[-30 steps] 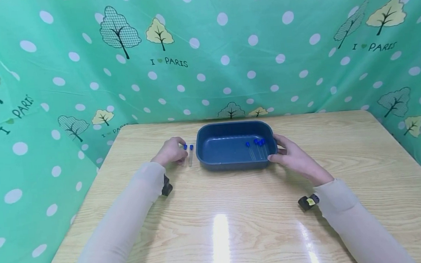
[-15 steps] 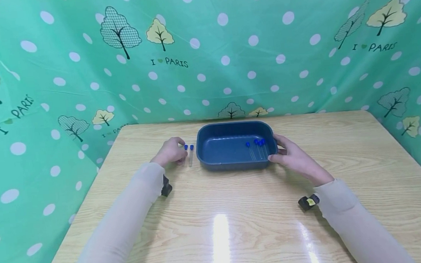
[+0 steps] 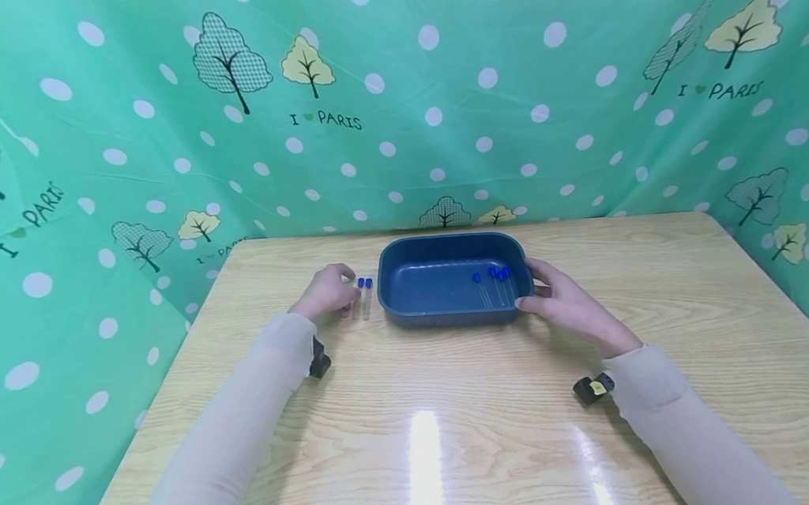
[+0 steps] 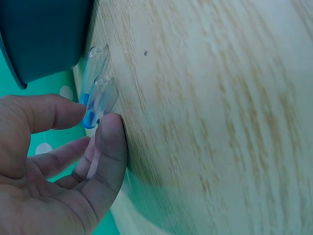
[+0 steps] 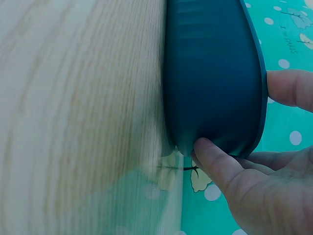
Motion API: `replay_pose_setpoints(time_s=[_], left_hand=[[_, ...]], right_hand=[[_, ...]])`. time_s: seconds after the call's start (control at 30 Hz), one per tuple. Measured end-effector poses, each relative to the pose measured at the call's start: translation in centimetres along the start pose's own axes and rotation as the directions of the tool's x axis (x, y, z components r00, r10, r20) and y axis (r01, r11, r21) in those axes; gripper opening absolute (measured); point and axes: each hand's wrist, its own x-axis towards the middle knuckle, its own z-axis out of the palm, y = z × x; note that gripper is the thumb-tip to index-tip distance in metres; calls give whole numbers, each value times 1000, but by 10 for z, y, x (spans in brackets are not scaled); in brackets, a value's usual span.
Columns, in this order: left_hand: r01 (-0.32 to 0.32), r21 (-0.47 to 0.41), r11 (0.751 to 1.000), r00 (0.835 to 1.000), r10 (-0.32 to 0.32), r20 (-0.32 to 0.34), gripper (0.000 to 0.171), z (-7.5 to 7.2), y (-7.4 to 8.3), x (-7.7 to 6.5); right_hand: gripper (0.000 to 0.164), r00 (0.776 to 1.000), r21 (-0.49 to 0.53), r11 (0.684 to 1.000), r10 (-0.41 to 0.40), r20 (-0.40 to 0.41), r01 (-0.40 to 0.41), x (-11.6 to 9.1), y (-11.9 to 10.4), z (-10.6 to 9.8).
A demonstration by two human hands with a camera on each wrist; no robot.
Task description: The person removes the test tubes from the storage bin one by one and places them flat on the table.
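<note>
My left hand (image 3: pixel 325 292) is beside two clear tubes with blue caps on the table. In the left wrist view the thumb and a finger stand apart near the cap of the nearer tube (image 4: pixel 103 95), with a gap between their tips. The farther tube (image 4: pixel 94 63) lies alongside it, close to the bin. My right hand (image 3: pixel 565 303) holds the right end of a dark blue plastic bin (image 3: pixel 424 315), with digits on its rim and on its outer wall (image 5: pixel 210 78). Several more blue-capped tubes (image 3: pixel 492 273) lie inside at the right.
A light wood-grain table (image 3: pixel 496 420) carries the bin near its back edge. A green dotted curtain (image 3: pixel 393 111) hangs behind and at both sides. Black wrist cameras (image 3: pixel 319 362) sit at both cuffs.
The tube nearest my left hand has shifted slightly right, closer to the other one, and more of it shows. Both hands and the bin stay almost still.
</note>
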Motion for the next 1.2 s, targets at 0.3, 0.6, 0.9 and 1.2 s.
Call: replay_pose_setpoints(time_s=[0.3, 0.6, 0.9, 1.2], left_hand=[[-11, 5, 1000, 1000, 11, 5, 51, -1, 1, -4], [-22, 14, 1000, 1000, 22, 2, 52, -2, 1, -7], [-8, -35, 999, 1000, 9, 7, 52, -3, -1, -9], [2, -60, 998, 1000, -2, 5, 50, -3, 4, -13]], right_hand=[[81, 1000, -10, 1000, 2, -2, -2, -1, -1, 0], [82, 1000, 0, 1000, 0, 2, 0, -2, -1, 0], [82, 1000, -7, 1000, 0, 0, 0, -1, 1, 0], [82, 1000, 4, 1000, -3, -2, 3, -1, 0, 0]])
